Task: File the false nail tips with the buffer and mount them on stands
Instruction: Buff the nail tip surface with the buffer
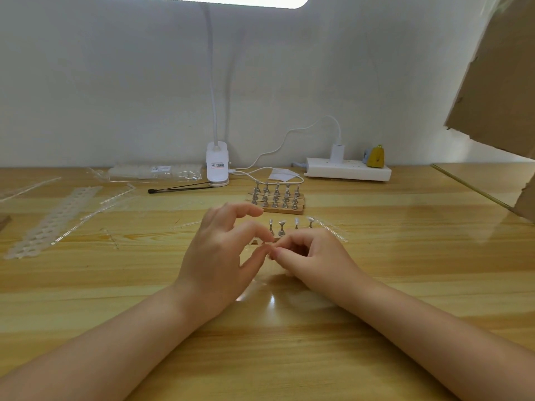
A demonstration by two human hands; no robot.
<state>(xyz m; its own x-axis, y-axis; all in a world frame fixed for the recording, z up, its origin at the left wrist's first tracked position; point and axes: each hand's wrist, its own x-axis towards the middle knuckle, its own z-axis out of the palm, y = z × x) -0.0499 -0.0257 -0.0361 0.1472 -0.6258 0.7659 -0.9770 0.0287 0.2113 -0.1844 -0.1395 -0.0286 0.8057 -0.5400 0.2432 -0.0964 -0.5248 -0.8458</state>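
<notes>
My left hand and my right hand meet fingertip to fingertip over the middle of the wooden table. Between them they pinch something tiny and pale, seemingly a false nail tip, mostly hidden by the fingers. Just beyond the hands stands a row of metal stands carrying clear nail tips. Farther back, a wooden base holds several bare metal stands. No buffer can be made out.
Strips of nail tips and clear plastic sprues lie at the left. A clip lamp, a bag of tips, a black stick, a power strip and cardboard are behind and right.
</notes>
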